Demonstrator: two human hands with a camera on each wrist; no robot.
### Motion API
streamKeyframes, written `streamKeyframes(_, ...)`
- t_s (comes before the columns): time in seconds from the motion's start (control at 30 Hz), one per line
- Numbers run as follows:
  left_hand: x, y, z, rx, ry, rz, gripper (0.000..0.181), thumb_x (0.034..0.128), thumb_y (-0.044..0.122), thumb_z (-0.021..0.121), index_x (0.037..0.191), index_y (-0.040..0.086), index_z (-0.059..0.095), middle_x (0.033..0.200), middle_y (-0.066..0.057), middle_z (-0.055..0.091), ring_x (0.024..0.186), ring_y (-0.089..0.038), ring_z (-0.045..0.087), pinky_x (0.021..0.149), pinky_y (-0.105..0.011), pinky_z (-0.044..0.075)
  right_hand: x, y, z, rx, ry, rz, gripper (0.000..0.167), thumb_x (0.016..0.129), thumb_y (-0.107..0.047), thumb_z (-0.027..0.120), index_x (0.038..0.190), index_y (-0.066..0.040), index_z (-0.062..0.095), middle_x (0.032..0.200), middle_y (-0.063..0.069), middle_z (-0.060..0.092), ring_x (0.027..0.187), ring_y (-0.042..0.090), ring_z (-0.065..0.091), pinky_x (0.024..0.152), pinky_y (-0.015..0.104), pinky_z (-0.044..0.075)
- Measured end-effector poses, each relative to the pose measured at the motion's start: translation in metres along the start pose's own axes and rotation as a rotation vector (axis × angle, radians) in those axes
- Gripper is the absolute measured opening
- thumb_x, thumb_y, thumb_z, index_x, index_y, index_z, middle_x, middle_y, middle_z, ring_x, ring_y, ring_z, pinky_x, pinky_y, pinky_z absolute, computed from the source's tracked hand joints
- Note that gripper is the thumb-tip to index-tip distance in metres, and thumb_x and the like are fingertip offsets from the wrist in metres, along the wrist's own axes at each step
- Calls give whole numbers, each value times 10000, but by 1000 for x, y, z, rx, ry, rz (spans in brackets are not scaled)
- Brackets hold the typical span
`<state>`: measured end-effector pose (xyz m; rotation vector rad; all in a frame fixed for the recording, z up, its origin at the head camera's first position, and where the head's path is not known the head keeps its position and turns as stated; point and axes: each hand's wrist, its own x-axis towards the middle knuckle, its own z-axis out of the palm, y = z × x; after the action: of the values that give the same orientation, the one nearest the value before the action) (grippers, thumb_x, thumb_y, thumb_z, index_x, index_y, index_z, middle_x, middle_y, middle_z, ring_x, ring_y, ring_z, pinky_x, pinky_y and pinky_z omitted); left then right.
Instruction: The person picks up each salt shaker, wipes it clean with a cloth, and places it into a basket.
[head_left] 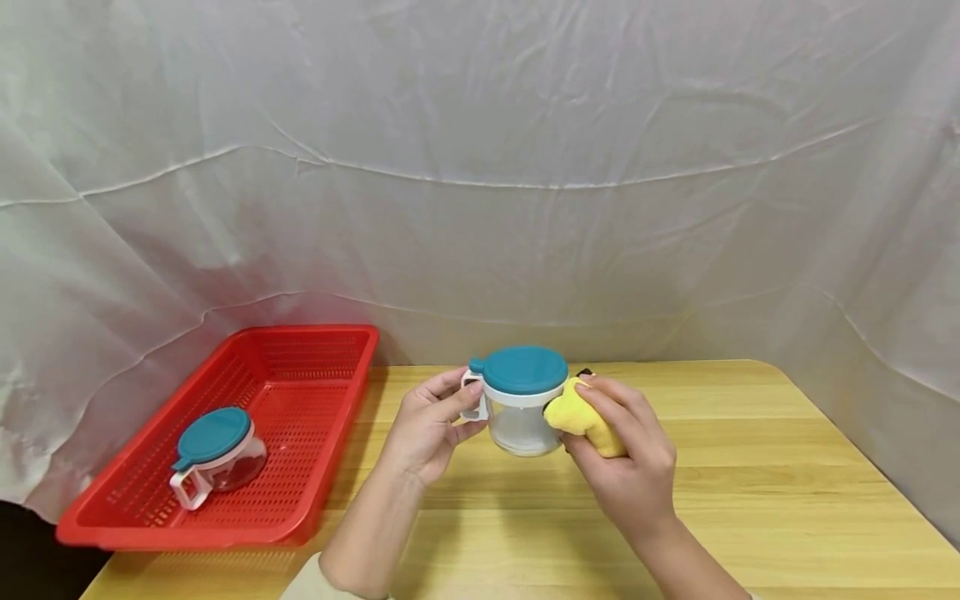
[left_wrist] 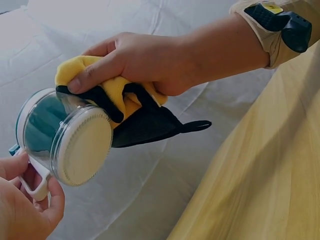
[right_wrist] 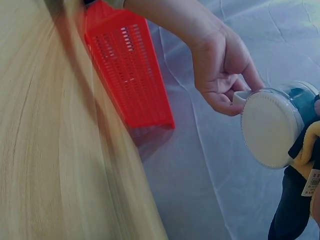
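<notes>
A clear glass jar (head_left: 523, 427) with a teal lid (head_left: 527, 370) and a white handle is held up above the table. My left hand (head_left: 438, 417) pinches the jar's white handle (left_wrist: 39, 186) between thumb and fingers. In my right hand (head_left: 630, 446) is a bunched yellow and black cloth (head_left: 588, 421), which touches the side of the jar. The cloth's black side and hanging loop (left_wrist: 196, 126) show in the left wrist view. From the right wrist camera, the jar's round base (right_wrist: 269, 131) faces the view, and a white tag hangs from the cloth.
On the left of the wooden table (head_left: 750, 483) stands a red perforated basket (head_left: 300, 521). Inside it lies a second teal-lidded jar (head_left: 217, 450), tilted, with a white handle. A pale fabric sheet (head_left: 525, 250) hangs behind the table.
</notes>
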<state>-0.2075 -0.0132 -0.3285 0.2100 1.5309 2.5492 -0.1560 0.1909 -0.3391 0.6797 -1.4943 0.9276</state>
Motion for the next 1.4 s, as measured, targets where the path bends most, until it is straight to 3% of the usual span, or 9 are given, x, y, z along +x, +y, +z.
streamKeyframes(0.2,-1,-1,3,36,42,46,143,871,23,719,911,153,764,869,16,674,807,-147,626,747,-352,583,-2,3,0,-21,-2,6,362,897,-282,718,995,66,724,987,239,664,997,173,648,930,176,502)
streamKeyframes(0.47,-4,-2,9,65,117,95,202,849,0,735,1049,31,742,898,-13,691,810,-150,655,735,-322,597,-5,4,1,-54,-12,-5,354,907,-286,702,1003,53,730,998,223,670,985,214,648,945,181,502)
streamKeyframes(0.67,-6,-4,11,58,137,134,201,820,12,770,1018,45,754,862,-1,695,785,-137,654,701,-306,604,-4,2,2,-72,-10,-15,355,915,-290,687,992,54,731,984,229,670,966,225,645,940,172,497)
streamKeyframes(0.97,-7,-9,14,96,211,186,214,815,21,776,1026,25,741,837,12,689,783,-131,637,681,-298,598,-1,-5,10,-187,-16,-210,255,925,-218,666,927,23,750,922,206,694,797,337,636,941,208,512)
streamKeyframes(1.17,-6,-8,14,120,274,236,267,814,7,774,1071,-31,715,833,7,676,772,-122,632,671,-280,597,-6,-8,15,-223,-81,-324,195,925,-185,658,960,-22,758,936,155,710,787,299,659,808,308,560)
streamKeyframes(1.27,-6,-8,14,126,277,250,280,812,-11,769,1083,-44,708,835,2,675,771,-125,636,669,-279,599,-8,-8,16,-226,-96,-308,199,929,-191,655,970,-24,757,947,152,707,790,298,658,815,301,562)
streamKeyframes(1.4,-7,-8,14,131,258,249,277,810,-18,768,1079,-44,707,839,1,680,777,-135,640,669,-291,602,-11,-6,12,-203,-98,-192,257,937,-242,658,983,-8,752,980,171,701,831,313,654,919,214,531)
